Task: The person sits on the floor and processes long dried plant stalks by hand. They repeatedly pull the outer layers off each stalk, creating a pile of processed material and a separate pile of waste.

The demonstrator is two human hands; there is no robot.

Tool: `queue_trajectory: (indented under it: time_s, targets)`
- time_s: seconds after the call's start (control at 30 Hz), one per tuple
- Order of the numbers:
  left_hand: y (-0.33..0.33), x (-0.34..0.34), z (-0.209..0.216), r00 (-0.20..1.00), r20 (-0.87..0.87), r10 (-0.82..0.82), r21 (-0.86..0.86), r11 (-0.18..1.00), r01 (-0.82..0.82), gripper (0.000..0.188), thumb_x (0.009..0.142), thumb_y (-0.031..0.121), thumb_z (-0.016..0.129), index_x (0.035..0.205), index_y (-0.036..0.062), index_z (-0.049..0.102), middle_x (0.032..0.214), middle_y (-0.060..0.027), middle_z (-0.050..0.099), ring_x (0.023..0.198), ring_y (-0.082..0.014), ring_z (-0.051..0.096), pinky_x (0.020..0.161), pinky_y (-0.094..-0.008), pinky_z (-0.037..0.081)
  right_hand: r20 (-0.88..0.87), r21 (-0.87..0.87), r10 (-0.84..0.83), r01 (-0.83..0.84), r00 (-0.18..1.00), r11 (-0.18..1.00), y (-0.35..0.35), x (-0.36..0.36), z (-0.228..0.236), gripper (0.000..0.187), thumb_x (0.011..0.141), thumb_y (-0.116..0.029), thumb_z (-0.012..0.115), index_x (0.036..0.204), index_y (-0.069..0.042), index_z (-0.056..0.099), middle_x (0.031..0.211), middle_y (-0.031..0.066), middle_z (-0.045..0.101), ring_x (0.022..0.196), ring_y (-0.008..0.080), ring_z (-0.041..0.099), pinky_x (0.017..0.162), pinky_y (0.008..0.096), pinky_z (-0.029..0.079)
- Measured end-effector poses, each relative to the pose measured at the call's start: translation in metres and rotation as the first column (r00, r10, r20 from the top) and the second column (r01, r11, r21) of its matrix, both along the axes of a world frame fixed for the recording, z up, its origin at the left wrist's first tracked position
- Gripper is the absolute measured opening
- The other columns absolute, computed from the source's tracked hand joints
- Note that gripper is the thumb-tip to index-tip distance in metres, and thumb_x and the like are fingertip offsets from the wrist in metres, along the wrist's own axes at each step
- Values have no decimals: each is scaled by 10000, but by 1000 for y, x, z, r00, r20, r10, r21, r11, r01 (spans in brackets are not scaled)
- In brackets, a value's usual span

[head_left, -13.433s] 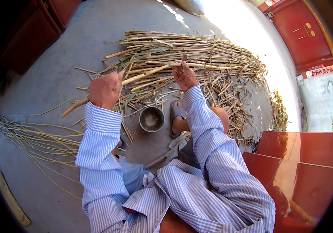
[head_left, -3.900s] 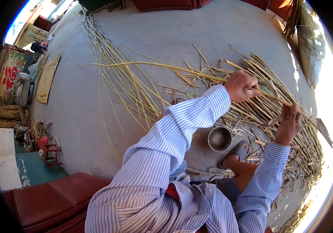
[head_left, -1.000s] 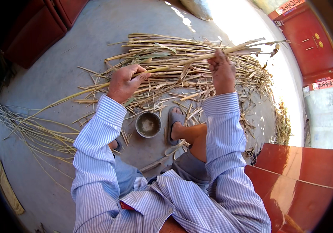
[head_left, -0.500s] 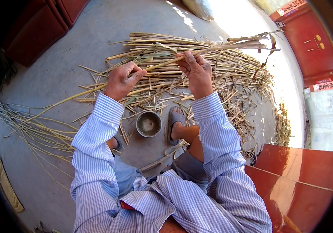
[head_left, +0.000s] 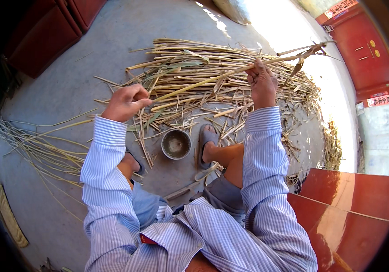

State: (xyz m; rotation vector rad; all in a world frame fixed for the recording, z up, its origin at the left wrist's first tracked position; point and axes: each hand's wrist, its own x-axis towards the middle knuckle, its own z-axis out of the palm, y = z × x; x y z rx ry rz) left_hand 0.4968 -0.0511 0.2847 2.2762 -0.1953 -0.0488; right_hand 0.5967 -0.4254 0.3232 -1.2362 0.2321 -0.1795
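A long, dry, yellowish stalk (head_left: 203,82) stretches across in front of me, rising to the right. My left hand (head_left: 124,103) is closed, with thumb and forefinger pinched at the stalk. Further up the same stalk, my right hand (head_left: 263,86) grips it between thumb and fingers. Beyond that hand, withered brown leaves (head_left: 310,52) hang from the stalk's far end. A thin stalk left of my left hand lines up with the held one, but the hand hides whether they join. Under both hands lies a broad heap of dry stalks (head_left: 194,56).
A round metal bowl (head_left: 176,144) with cloudy liquid stands between my feet. Thin stalks (head_left: 44,145) fan out at the left. Loose husks (head_left: 287,118) litter the right side. A red glossy panel (head_left: 339,226) is at lower right, dark red furniture (head_left: 44,41) at upper left.
My hands have moved apart along the stalk: the left one down and to the left, the right one to the right. The stalk's leafy end has shifted slightly.
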Motion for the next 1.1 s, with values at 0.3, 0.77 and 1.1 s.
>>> queue_trajectory:
  time_s: [0.3, 0.77, 1.1]
  targets:
    - [-70, 9, 11, 993, 103, 62, -172, 984, -44, 314, 889, 371, 649, 894, 59, 688, 672, -110, 638, 623, -238, 629, 574, -364, 466, -19, -35, 14, -15, 1000, 999, 10, 6, 0, 203, 902, -225, 685, 914, -32, 625, 783, 71, 693, 680, 141, 683, 516, 182, 521]
    - [-66, 14, 10, 975, 191, 115, -140, 986, -89, 276, 863, 301, 702, 836, 30, 659, 693, -134, 638, 597, -265, 606, 542, -362, 451, -10, -27, 318, -318, 948, 948, 77, -21, -15, 212, 936, -238, 639, 986, -32, 626, 923, 102, 710, 829, 162, 697, 681, 244, 569]
    - [-32, 1, 8, 968, 251, 1, 11, 1000, -4, 263, 847, 281, 711, 814, 34, 627, 681, -147, 615, 611, -289, 607, 533, -380, 437, -1, -13, 52, -52, 999, 999, 28, 4, -2, 200, 875, -234, 721, 879, -51, 640, 782, 71, 701, 664, 135, 684, 512, 188, 510]
